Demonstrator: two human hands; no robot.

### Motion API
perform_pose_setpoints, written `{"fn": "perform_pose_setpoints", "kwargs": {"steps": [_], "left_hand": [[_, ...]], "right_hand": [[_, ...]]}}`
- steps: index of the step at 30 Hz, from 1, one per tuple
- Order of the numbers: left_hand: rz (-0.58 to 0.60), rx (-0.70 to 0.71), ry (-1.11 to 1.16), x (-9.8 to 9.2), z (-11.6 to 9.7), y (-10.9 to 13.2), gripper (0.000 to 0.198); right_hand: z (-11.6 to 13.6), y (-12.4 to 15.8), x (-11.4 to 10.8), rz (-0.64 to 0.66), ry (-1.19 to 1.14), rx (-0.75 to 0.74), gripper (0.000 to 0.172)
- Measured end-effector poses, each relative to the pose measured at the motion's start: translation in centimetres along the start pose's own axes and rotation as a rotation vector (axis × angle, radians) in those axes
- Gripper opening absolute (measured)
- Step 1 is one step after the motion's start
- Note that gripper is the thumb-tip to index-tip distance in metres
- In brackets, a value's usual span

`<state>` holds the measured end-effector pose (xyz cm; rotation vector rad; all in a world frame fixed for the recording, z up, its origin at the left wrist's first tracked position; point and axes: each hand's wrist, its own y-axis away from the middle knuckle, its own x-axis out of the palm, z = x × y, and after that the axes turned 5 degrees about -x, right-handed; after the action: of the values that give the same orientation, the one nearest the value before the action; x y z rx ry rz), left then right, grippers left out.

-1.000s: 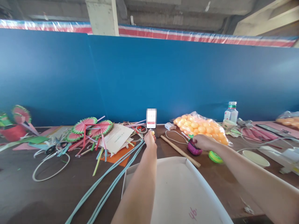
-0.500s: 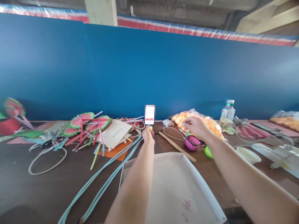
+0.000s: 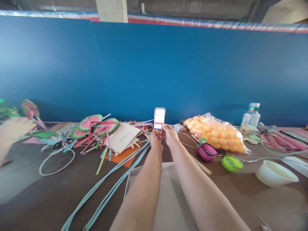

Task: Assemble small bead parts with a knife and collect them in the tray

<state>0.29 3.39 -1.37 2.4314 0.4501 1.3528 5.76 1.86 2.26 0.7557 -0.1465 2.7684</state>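
1. Grip of left hand (image 3: 156, 138): curled around a small, round, yellowish thing (image 3: 157, 132); right hand (image 3: 169, 134) close beside it, hold too hard to tell.
2. Could drop and roll away if pinched too loosely.
3. Could knock over the thin, upright, white-screened phone (image 3: 159, 117), just behind, by pushing too far forward.
4. Could tip the round, purple container (image 3: 207, 152), farther right, by swinging right too low.

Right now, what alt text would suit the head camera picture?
A person's left hand holds a small yellowish thing, with the right hand close beside it, in front of an upright phone. To the right lie a clear bag of orange balls and a purple container; to the left, pink paper fans.
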Motion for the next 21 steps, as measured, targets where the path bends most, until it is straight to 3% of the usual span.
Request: {"fn": "perform_pose_setpoints", "kwargs": {"steps": [6, 15, 21], "left_hand": [[-0.023, 0.032, 0.009, 0.1, 0.4, -0.2, 0.01], [-0.058, 0.035, -0.03, 0.7, 0.0, 1.6, 0.017], [-0.047, 0.051, -0.054, 0.6, 0.2, 1.6, 0.027]], "right_hand": [[-2.3, -0.6, -3.2, 0.067, -0.076, 0.093, 0.029], [-2.5, -0.9, -2.8, 0.098, -0.107, 0.221, 0.02], [-2.2, -1.1, -3.1, 0.151, -0.192, 0.279, 0.021]]}}
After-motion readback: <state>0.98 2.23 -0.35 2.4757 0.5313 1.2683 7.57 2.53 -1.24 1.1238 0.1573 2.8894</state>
